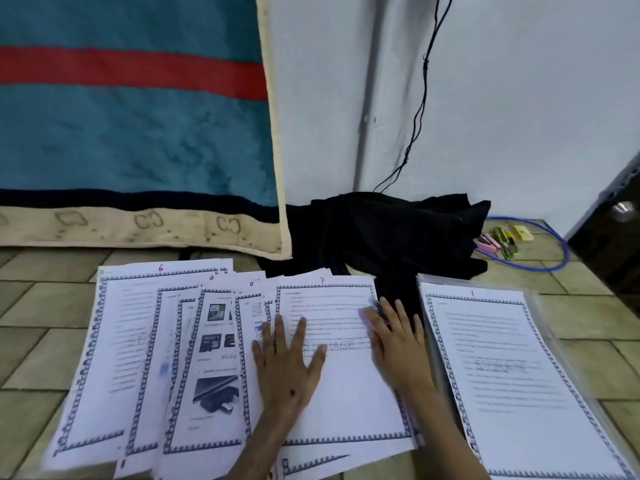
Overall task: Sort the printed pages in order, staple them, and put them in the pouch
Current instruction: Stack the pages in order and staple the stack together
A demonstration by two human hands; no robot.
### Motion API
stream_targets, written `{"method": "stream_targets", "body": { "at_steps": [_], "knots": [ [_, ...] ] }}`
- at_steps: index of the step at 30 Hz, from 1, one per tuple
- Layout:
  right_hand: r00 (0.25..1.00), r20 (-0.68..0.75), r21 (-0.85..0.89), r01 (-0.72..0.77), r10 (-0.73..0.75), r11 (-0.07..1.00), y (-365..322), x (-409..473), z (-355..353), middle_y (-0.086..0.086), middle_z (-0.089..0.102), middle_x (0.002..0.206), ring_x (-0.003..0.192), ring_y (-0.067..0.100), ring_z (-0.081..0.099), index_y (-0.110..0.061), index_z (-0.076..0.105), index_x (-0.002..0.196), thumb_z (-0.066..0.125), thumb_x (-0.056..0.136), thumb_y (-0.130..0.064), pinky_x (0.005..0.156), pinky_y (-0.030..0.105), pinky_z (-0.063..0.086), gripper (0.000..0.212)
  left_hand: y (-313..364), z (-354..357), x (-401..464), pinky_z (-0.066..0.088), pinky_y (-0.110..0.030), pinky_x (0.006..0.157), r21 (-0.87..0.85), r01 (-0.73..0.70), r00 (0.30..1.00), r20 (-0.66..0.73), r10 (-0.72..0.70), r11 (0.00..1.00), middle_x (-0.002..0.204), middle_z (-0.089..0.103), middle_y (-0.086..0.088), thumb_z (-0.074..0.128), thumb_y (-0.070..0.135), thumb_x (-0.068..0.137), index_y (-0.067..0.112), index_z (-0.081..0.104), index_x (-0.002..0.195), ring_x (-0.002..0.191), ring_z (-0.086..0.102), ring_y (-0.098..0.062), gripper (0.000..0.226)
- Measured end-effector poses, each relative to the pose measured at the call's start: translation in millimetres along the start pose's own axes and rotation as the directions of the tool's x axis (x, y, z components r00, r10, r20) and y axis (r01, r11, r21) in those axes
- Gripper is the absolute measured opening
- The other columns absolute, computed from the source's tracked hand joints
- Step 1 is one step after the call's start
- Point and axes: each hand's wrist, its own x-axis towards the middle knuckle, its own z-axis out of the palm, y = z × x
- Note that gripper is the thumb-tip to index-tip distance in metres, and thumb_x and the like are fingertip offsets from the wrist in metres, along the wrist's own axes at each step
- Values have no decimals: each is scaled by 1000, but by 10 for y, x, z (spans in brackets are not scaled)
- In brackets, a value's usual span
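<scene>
Several printed pages with patterned borders lie fanned out on the tiled floor. The page marked 6 is at the left, a page with pictures beside it, and the page marked 7 on top in the middle. My left hand rests flat, fingers spread, on the left part of page 7. My right hand lies flat on that page's right edge. The page marked 1 lies apart at the right on a clear plastic pouch. A pink stapler sits far right at the back.
A black cloth lies behind the pages by the white wall. A teal and red blanket hangs at the left. A blue ring circles small yellow-green items. A dark cabinet stands at the right. A black cable hangs down.
</scene>
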Motion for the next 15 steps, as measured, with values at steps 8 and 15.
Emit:
{"method": "stream_targets", "body": {
  "at_steps": [8, 15],
  "knots": [
    [979, 2, -33, -204, 204, 978, -186, -63, -19, 8, 32, 151, 129, 34, 35, -29, 31, 144, 37, 97, -35, 103, 52, 30, 49, -404, -182, 21, -24, -36, 105, 59, 11, 1000, -5, -11, 998, 158, -13, 1, -18, 78, 60, 42, -4, 145, 144, -18, -21, 93],
    [994, -54, 81, -89, 94, 993, -737, -89, 15, 12, 50, 139, 131, 33, 43, -23, 47, 133, 16, 97, -43, 108, 48, 30, 52, -416, -211, 29, -33, -32, 103, -12, -52, 999, -3, 52, 999, 156, -15, 1, -14, 78, 63, 40, 1, 146, 135, -27, -14, 93]
  ]
}}
